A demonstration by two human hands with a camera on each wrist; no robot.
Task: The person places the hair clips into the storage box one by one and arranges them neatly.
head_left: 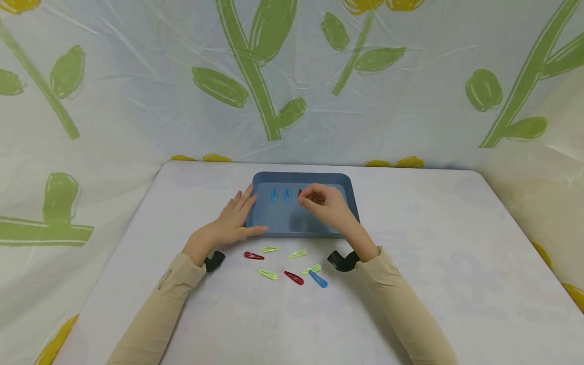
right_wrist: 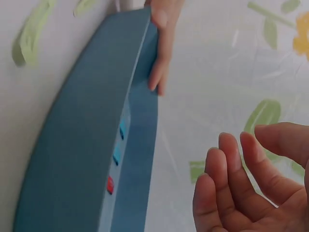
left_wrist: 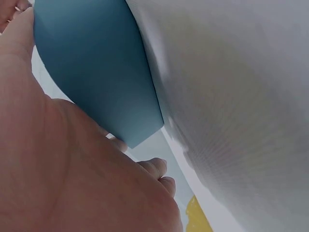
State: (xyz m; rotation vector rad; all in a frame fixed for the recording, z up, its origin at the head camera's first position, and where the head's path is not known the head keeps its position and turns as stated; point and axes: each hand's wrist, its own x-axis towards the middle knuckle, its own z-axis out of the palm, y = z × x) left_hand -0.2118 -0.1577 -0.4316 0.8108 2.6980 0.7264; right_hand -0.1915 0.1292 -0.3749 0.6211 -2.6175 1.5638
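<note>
A blue-grey tray (head_left: 296,234) lies on the table with two blue snap hair clips (head_left: 274,195) and a red hair clip (head_left: 299,192) side by side in it. My left hand (head_left: 230,223) rests at the tray's left end, fingers spread and straight, thumb over the front rim. Above the tray is my right hand (head_left: 328,205), partly covering the red clip in the head view. In the right wrist view its fingers (right_wrist: 231,154) are loosely bent, thumb near the index fingertip, with nothing between them; the red clip (right_wrist: 110,185) lies in the tray, apart from them.
In front of the tray lie several loose clips: green ones (head_left: 267,274), red ones (head_left: 294,278) and a blue one (head_left: 318,279) overlapping a green one. A black band (head_left: 343,261) is at my right wrist. A flower-printed sheet (head_left: 150,76) hangs behind the white table (head_left: 433,243).
</note>
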